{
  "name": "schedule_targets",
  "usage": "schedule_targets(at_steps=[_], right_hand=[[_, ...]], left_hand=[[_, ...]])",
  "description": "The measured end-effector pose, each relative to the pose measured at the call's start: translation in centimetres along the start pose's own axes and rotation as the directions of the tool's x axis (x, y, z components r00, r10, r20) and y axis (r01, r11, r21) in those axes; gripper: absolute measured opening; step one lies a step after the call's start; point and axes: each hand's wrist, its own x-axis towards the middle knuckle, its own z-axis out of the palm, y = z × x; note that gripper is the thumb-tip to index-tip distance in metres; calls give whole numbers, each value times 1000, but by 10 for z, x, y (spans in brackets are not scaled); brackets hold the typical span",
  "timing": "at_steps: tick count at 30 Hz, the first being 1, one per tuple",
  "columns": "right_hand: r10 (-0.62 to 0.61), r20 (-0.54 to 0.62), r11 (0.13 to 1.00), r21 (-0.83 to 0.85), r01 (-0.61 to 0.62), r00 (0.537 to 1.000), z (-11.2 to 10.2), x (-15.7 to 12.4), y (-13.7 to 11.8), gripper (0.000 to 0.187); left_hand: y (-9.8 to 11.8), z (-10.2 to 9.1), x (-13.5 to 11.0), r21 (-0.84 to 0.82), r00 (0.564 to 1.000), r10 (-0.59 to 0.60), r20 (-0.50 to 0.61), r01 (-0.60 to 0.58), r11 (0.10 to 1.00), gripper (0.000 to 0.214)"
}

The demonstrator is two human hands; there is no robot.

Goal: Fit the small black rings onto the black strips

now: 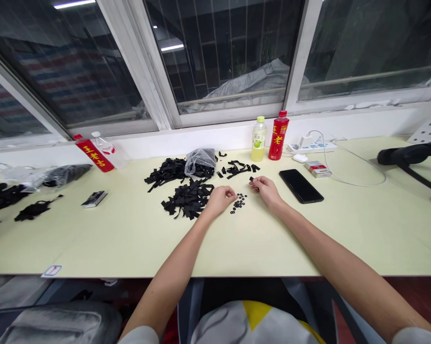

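My right hand is pinched on a short black strip, which pokes out past the fingertips. Just left of it, my left hand reaches its closed fingertips to the edge of some small black rings scattered on the table; whatever those fingers hold is too small to tell. Beside the left hand lies a heap of black strips. Behind that is a second heap, partly under a clear plastic bag. Several loose strips lie beyond both hands.
To the right are a black phone, a small red-and-white box and a power strip with a white cable. A yellow drink bottle and red bottle stand by the window. More black pieces lie far left.
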Motion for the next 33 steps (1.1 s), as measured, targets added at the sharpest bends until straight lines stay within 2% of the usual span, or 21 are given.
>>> schedule_targets(at_steps=[6,11,15,18,20,22,25,27,29,33], right_hand=[[-9,17,999,-32,9,1000,-2,1,1,34],[-2,9,999,-47,2,1000,0,-1,-1,23],[-22,13,994,-111,23,1000,-1,-4,-3,20],[-107,79,970,-209,121,991,-3,-9,-10,27],[-170,209,944,-245,220,963,-4,-15,-16,36],[-176,390,933,-226,279,904,-4,-22,-24,48],[-123,586,944,-180,276,801,-4,-31,-32,58],[-98,634,950,-170,262,767,-3,-34,-35,60],[-98,621,951,-173,258,778,-2,-35,-35,58],[-154,493,928,-226,297,856,0,-36,-34,37]], left_hand=[[-1,-1,4,116,1000,4,-15,-2,993,18],[-4,2,4,151,999,33,-2,-33,988,23],[-7,0,3,96,998,53,-20,-50,994,27],[-8,-4,3,-30,999,6,-51,-7,1000,28],[-7,-8,5,-111,996,-34,-82,25,994,27],[-6,-10,7,-153,993,-52,-106,36,988,27],[0,-12,9,-263,992,-39,-121,6,965,30],[5,-12,7,-388,994,-10,-105,-32,921,38],[10,-10,4,-485,998,21,-54,-45,873,48],[18,-5,-4,-549,997,20,79,27,835,63]])
